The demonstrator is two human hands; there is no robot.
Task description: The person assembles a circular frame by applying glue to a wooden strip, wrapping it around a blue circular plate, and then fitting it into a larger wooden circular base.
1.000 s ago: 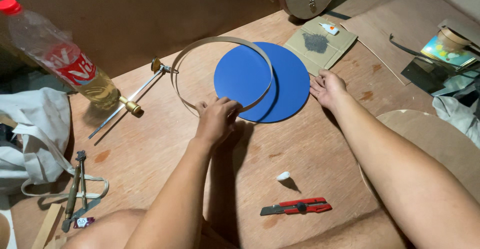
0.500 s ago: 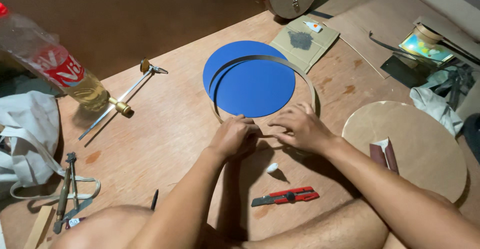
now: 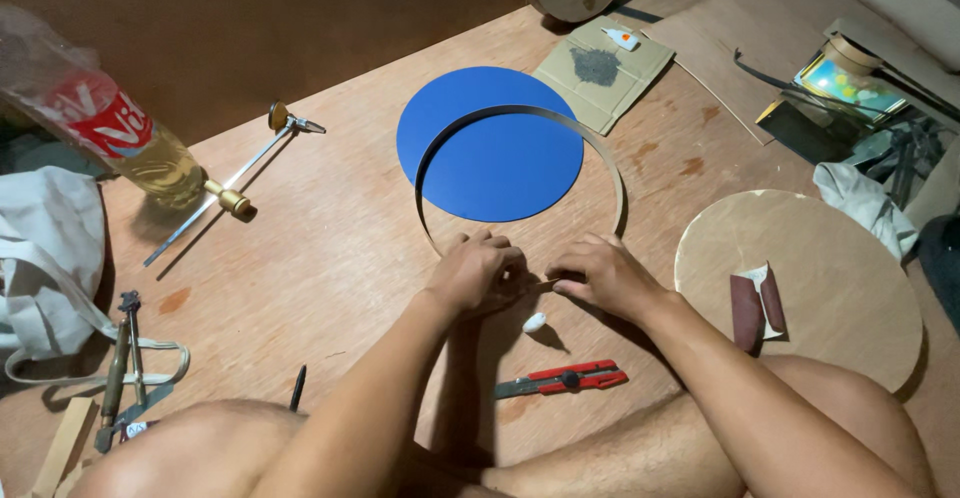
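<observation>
Left hand (image 3: 478,270) and right hand (image 3: 598,276) side by side, fingers curled down, both pinching the near edge of a thin bent hoop of pale wood strip (image 3: 610,163) where its ends meet. Working surface a reddish-brown plywood board (image 3: 330,248) laid low, bare knees at the near edge, dark brown wall behind. Hoop standing on its edge on the board, roughly round, its far arc lying over a flat blue disc (image 3: 490,148) that reaches beyond the hoop on the far left. Just near of the hoop, between the wrists, a small white lump (image 3: 534,322); nearer again, a red and black utility knife (image 3: 560,379). Right of the hoop, a round plywood disc (image 3: 830,298) carrying a folded piece of brown sandpaper (image 3: 755,303). Beyond the hoop, a square of tan cardboard (image 3: 600,73) with a grey smudge and a small white glue tube (image 3: 620,38). Left of the hoop, a brass-tipped metal rod tool (image 3: 235,193). Farther left, a clear plastic bottle with a red label (image 3: 110,133), lying tilted and part-filled with yellowish liquid, beside a white cloth bag (image 3: 45,258). Left and near of the hoop, metal compasses (image 3: 120,368). Far right of the hoop, a crumpled grey cloth (image 3: 865,203) and a small open box with a colourful picture (image 3: 845,83), contents too unclear to tell.
</observation>
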